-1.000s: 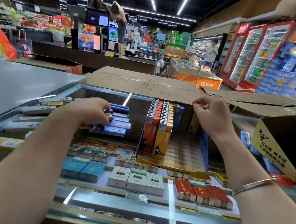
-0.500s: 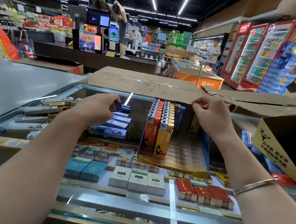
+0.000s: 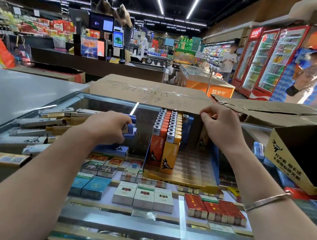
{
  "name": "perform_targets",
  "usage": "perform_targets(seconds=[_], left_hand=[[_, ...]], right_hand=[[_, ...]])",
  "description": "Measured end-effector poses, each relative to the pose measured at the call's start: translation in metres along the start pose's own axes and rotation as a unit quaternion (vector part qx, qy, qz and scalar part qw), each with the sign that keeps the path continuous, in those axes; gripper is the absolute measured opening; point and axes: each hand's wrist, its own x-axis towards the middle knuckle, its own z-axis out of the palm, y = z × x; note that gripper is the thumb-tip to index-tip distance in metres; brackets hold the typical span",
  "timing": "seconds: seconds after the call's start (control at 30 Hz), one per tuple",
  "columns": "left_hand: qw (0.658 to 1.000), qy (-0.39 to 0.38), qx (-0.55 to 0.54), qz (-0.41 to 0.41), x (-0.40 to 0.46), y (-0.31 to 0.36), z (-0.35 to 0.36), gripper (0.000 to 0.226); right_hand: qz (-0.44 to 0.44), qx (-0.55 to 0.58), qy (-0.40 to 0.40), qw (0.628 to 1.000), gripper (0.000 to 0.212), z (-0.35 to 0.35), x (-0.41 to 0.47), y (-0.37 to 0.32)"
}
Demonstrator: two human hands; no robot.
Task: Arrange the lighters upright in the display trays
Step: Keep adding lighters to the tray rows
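Left hand (image 3: 109,128) grips blue plastic lighters (image 3: 130,129); right hand (image 3: 221,127) pinches the back edge of the yellow-and-blue cardboard display tray (image 3: 180,181) holding upright lighters.

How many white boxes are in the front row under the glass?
3 white boxes, side by side in the front row: the left one, the middle one and the right one, between the blue packs and the red packs. Others may be hidden behind.
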Motion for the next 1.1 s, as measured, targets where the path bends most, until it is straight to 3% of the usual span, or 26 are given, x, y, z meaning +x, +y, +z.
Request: perform_targets(seconds=[0.17, 0.23, 0.37, 0.5, 0.57, 0.7, 0.8, 0.93, 1.1], left_hand=[[0.989, 0.125, 0.024, 0.078, 0.003, 0.004, 0.001, 0.03], [0.971, 0.206, -0.042, 0.115, 0.003, 0.007, -0.002, 0.034], [0.901, 0.333, -0.22, 0.17, -0.002, 0.022, -0.012, 0.036], [0.809, 0.297, -0.471, 0.19, -0.014, 0.046, -0.018, 0.035], [0.772, 0.285, -0.532, 0.199, -0.019, 0.053, -0.02, 0.031], [0.717, 0.257, -0.625, 0.171, -0.022, 0.054, -0.025, 0.023], [0.712, 0.215, -0.647, 0.167, -0.021, 0.054, -0.023, 0.025], [0.746, 0.186, -0.62, 0.156, -0.019, 0.055, -0.017, 0.027], [0.79, 0.188, -0.565, 0.147, -0.017, 0.054, -0.01, 0.027]], right_hand=[[-0.009, 0.01, 0.002, 1.0, 0.015, -0.004, -0.001, -0.006], [-0.025, 0.015, 0.015, 0.999, 0.014, -0.005, -0.001, -0.009], [-0.071, 0.068, 0.016, 0.995, 0.012, -0.007, -0.003, -0.023], [-0.112, 0.157, -0.082, 0.978, 0.02, -0.004, -0.012, -0.041], [-0.114, 0.193, -0.132, 0.965, 0.029, -0.002, -0.017, -0.049], [-0.126, 0.225, -0.13, 0.958, 0.033, 0.001, -0.019, -0.053], [-0.1, 0.264, -0.135, 0.95, 0.028, 0.0, -0.018, -0.053], [-0.063, 0.313, -0.133, 0.938, 0.026, -0.003, -0.015, -0.051], [0.004, 0.427, -0.064, 0.902, 0.021, -0.014, -0.007, -0.043]])
